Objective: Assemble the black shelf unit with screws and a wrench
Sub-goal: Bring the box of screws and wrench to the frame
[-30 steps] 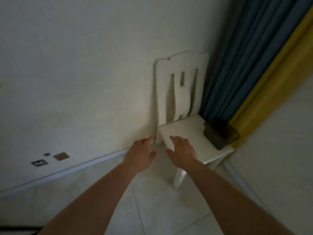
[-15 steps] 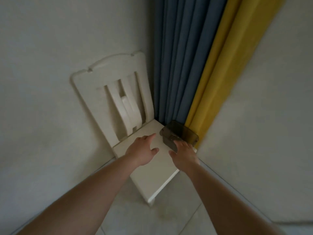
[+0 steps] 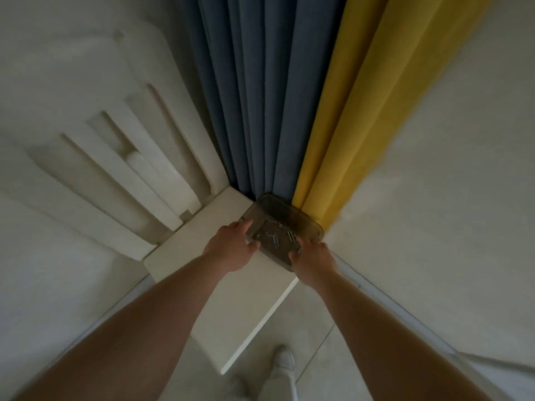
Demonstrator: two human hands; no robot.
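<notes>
A smoky transparent plastic tray (image 3: 285,218) rests on the far right corner of a white chair's seat (image 3: 231,285), against the curtains. Several screws (image 3: 275,240) lie on its bottom. My left hand (image 3: 231,247) touches the tray's left edge with thumb and fingers around the rim. My right hand (image 3: 312,257) holds the tray's near right edge. The tray still rests on the seat. No black shelf unit or wrench is in view.
The white chair's slatted back (image 3: 121,157) leans against the wall on the left. Blue curtain (image 3: 260,96) and yellow curtain (image 3: 353,111) hang behind the tray. A white wall (image 3: 448,198) closes the right side. My foot in a white shoe (image 3: 282,363) stands on the pale tiled floor.
I have stepped closer to the chair. Both hands moved forward from above the seat to the tray and now grip its two sides.
</notes>
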